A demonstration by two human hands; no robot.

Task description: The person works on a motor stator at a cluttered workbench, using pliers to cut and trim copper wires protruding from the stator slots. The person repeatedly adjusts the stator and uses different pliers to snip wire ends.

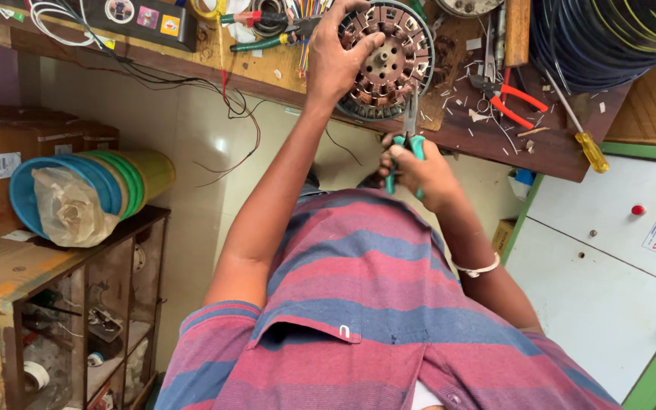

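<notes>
Cluttered wooden tabletop [487,137] up top, wire scraps everywhere. Left hand [335,57] is wrapped over a round motor stator [389,57] at the table edge, right hand [419,171] just below, clamped on teal-handled pliers [408,140] pointing into it. Red-handled cutters [514,102] lie nearby.

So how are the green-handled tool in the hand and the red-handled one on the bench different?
The green-handled tool is held in the right hand, its tip at the round motor stator. The red-handled tool lies loose on the workbench, handles spread apart. Both are two-handled hand tools.
</notes>
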